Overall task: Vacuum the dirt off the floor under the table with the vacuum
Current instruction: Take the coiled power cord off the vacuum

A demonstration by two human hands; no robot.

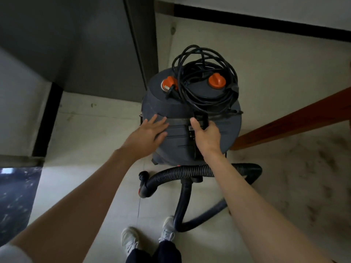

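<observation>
A dark grey canister vacuum (171, 103) stands on the floor in front of me. A black power cord (207, 76) lies coiled on its lid between two orange knobs (217, 81). Its black ribbed hose (190, 172) loops on the floor by my feet. My left hand (147, 133) rests flat, fingers straight, on the near left side of the lid. My right hand (206, 132) grips the black carry handle (200, 120) at the lid's near edge, thumb over it.
A grey door and dark frame (140, 44) stand left of the vacuum. A red-brown wooden beam (296, 114) slants on the right. The pale tiled floor (284, 177) right of the hose is smeared with dirt. A black skirting (266, 21) lines the far wall.
</observation>
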